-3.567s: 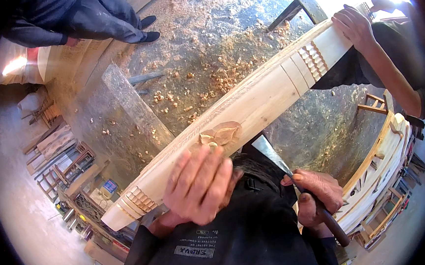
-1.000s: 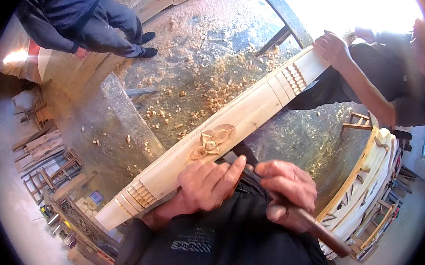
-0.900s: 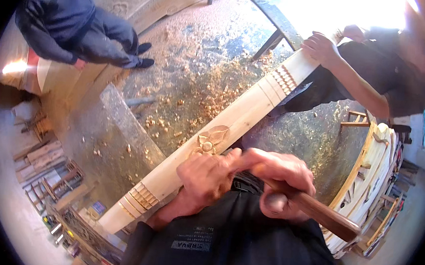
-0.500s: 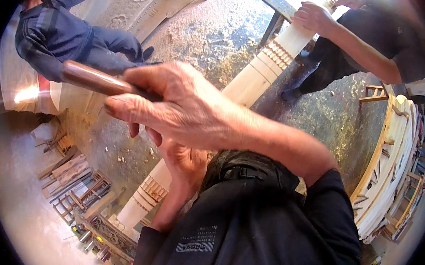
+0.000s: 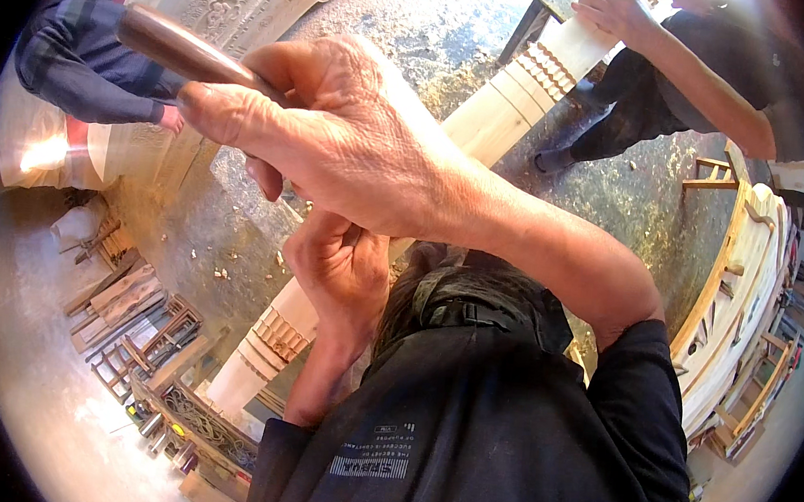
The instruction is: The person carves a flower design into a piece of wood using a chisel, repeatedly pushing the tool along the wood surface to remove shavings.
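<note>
My right hand (image 5: 344, 144) is closed round a smooth, dark brown wooden handle (image 5: 188, 49) with a rounded end. The handle points to the upper left, and whatever is at its other end is hidden by the fingers. Just below and partly behind it, my left hand (image 5: 340, 263) has its fingers curled in; what they grip cannot be seen. Beneath both hands a long pale wooden post (image 5: 495, 118) runs from lower left to upper right. Rows of rounded notches are carved across it near each end.
At upper right a co-worker's hand (image 5: 614, 12) rests on the post. Another person (image 5: 80, 51) stands at far left beside a large carved panel (image 5: 227, 15). A bench with tools (image 5: 729, 311) is on the right; planks (image 5: 123, 301) and stools lie lower left. Wood chips litter the floor.
My right hand, with the handle, is higher in the view, and my left hand sits slightly higher too. The person at far left has shifted outward, with a hand now lowered.
</note>
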Demonstrator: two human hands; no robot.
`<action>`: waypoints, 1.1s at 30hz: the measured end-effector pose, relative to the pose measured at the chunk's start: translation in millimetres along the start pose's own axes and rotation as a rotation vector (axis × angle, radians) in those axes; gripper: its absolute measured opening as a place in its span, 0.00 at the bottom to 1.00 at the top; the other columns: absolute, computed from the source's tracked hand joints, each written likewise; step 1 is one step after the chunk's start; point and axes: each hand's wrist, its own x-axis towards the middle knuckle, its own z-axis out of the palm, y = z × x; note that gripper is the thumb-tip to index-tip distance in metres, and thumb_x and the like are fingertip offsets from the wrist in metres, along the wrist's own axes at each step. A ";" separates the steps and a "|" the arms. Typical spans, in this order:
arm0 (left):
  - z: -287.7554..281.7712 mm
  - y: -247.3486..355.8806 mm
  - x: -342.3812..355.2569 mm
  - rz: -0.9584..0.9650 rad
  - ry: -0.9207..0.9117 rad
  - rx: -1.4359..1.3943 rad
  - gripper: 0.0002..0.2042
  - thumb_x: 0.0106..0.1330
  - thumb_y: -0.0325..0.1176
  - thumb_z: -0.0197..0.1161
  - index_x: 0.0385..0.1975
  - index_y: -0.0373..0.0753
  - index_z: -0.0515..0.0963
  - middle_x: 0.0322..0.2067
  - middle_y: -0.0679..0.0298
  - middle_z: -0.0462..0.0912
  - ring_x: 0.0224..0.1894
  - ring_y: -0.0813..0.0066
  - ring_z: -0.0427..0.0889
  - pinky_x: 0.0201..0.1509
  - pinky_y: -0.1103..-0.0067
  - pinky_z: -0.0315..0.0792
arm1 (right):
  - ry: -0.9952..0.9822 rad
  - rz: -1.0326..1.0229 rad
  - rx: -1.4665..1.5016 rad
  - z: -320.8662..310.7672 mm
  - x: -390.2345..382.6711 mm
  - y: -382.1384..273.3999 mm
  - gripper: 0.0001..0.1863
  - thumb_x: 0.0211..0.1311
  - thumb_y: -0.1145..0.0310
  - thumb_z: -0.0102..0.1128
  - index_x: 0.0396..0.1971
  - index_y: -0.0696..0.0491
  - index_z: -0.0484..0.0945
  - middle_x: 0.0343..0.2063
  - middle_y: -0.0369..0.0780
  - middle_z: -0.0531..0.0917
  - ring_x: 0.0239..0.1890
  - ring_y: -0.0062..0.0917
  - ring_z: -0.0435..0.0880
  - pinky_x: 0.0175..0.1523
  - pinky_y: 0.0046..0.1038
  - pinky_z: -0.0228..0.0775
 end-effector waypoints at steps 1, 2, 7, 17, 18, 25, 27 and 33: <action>0.2 -1.2 -0.1 0.000 0.003 -0.005 0.02 0.69 0.19 0.72 0.39 0.28 0.88 0.34 0.67 0.91 0.40 0.81 0.85 0.51 0.77 0.81 | 0.006 0.001 -0.017 -0.1 -0.4 -0.6 0.30 0.72 0.45 0.68 0.37 0.63 0.90 0.18 0.44 0.85 0.24 0.26 0.88 0.32 0.35 0.80; 0.5 -2.1 -0.3 0.001 0.007 -0.011 0.03 0.69 0.19 0.72 0.39 0.28 0.88 0.34 0.67 0.91 0.40 0.81 0.85 0.51 0.78 0.81 | 0.018 -0.007 -0.019 0.5 -0.8 -0.1 0.30 0.72 0.44 0.68 0.37 0.64 0.91 0.18 0.44 0.85 0.24 0.27 0.88 0.32 0.35 0.80; 2.0 3.8 1.7 0.031 0.013 -0.017 0.02 0.69 0.19 0.71 0.37 0.28 0.88 0.32 0.67 0.91 0.39 0.81 0.85 0.49 0.78 0.81 | 0.050 -0.047 -0.012 3.5 -0.7 6.6 0.31 0.71 0.44 0.68 0.39 0.64 0.91 0.19 0.45 0.84 0.24 0.28 0.87 0.33 0.38 0.80; 0.4 5.9 2.1 0.011 0.015 -0.005 0.02 0.66 0.18 0.70 0.36 0.29 0.89 0.31 0.67 0.90 0.38 0.82 0.85 0.47 0.78 0.81 | 0.059 -0.069 -0.025 4.5 -3.3 5.7 0.30 0.70 0.44 0.69 0.38 0.64 0.91 0.19 0.46 0.84 0.25 0.30 0.88 0.34 0.39 0.80; 1.3 4.4 1.8 -0.002 0.020 -0.024 0.03 0.66 0.18 0.70 0.36 0.30 0.89 0.31 0.67 0.90 0.38 0.82 0.85 0.47 0.78 0.81 | 0.060 -0.070 -0.021 4.1 -2.8 6.4 0.30 0.70 0.45 0.69 0.38 0.64 0.91 0.19 0.47 0.84 0.25 0.30 0.88 0.34 0.39 0.80; -0.7 3.0 1.8 0.041 0.009 0.012 0.02 0.67 0.20 0.70 0.36 0.31 0.88 0.31 0.68 0.90 0.37 0.82 0.84 0.49 0.78 0.77 | 0.103 -0.117 0.023 5.8 -6.5 7.2 0.29 0.70 0.45 0.69 0.37 0.63 0.91 0.18 0.48 0.83 0.23 0.31 0.86 0.34 0.41 0.79; 2.6 4.8 3.6 0.088 0.041 -0.002 0.02 0.67 0.21 0.70 0.35 0.30 0.88 0.29 0.69 0.90 0.38 0.82 0.84 0.50 0.78 0.76 | 0.093 -0.121 0.012 6.2 -6.5 8.3 0.29 0.70 0.45 0.69 0.37 0.63 0.91 0.18 0.47 0.82 0.23 0.31 0.86 0.33 0.41 0.78; -1.5 2.4 1.7 0.115 -0.031 -0.002 0.02 0.70 0.17 0.68 0.39 0.29 0.85 0.28 0.74 0.81 0.37 0.88 0.73 0.42 0.83 0.72 | 0.086 -0.113 0.009 6.2 -5.9 8.0 0.30 0.70 0.45 0.68 0.36 0.63 0.90 0.18 0.47 0.81 0.23 0.31 0.85 0.32 0.41 0.78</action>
